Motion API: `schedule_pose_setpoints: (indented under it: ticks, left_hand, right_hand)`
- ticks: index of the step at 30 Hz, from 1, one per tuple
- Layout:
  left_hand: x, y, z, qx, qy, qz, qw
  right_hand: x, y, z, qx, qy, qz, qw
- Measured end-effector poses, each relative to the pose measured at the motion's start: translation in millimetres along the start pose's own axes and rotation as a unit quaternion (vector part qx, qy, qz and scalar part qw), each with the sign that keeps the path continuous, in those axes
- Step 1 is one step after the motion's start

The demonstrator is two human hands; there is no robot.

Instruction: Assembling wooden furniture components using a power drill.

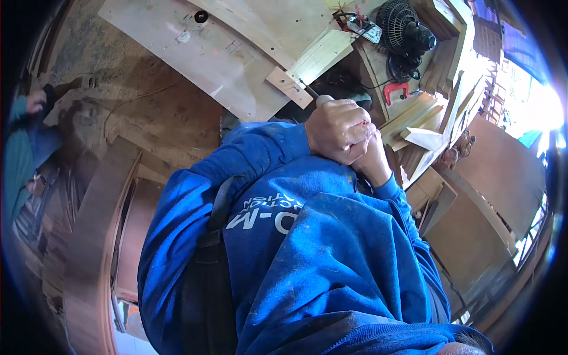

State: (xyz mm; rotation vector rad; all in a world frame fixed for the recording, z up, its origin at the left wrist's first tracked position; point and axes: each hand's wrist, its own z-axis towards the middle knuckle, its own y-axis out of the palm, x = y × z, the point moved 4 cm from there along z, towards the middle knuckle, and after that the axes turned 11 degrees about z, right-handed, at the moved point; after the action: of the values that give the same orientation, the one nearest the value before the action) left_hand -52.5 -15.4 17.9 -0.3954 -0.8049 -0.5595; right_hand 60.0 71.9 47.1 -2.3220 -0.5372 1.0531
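My left hand [338, 129] is closed in a fist in front of my chest. From it a hand tool with a thin dark shaft [312, 92] points up and left; its kind does not show, as the fist covers most of its handle. The shaft's far end meets a small pale wooden block [289, 87] at the edge of the plywood panel [228, 71]. Pressed against the left fist from the right is my right hand [374, 161], closed, its fingers mostly hidden. Whatever lies inside it is out of sight. A light wood strip [322, 56] rests on the panel beside the block.
A black fan [402, 29] and a red clamp [395, 92] are at the upper right, near stacked wood offcuts [414, 121]. Large brown boards [473, 236] lean at the right, another board [97, 236] at the left. A person [26, 154] is at the far left.
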Motion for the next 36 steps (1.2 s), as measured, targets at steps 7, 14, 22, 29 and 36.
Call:
schedule_pose_setpoints:
  ticks: [7,14,22,29,36]
  left_hand:
    - [0,-1,-2,-0.019,0.026,-0.018,0.999]
    - [12,-2,-2,-0.017,0.026,-0.038,0.999]
    - [-58,-38,3,-0.168,-0.222,-0.064,0.958]
    - [-163,-5,-77,-0.399,-0.143,0.073,0.903]
    - [-188,-4,-64,-0.313,-0.266,0.092,0.907]
  right_hand:
    - [1,6,-4,0.049,-0.019,0.020,0.998]
    - [2,7,-18,0.047,-0.025,-0.001,0.999]
    - [-18,-10,-19,0.059,0.172,0.100,0.978]
    - [2,-20,-20,0.097,0.092,0.153,0.979]
    - [20,-40,-33,0.158,0.083,0.183,0.967]
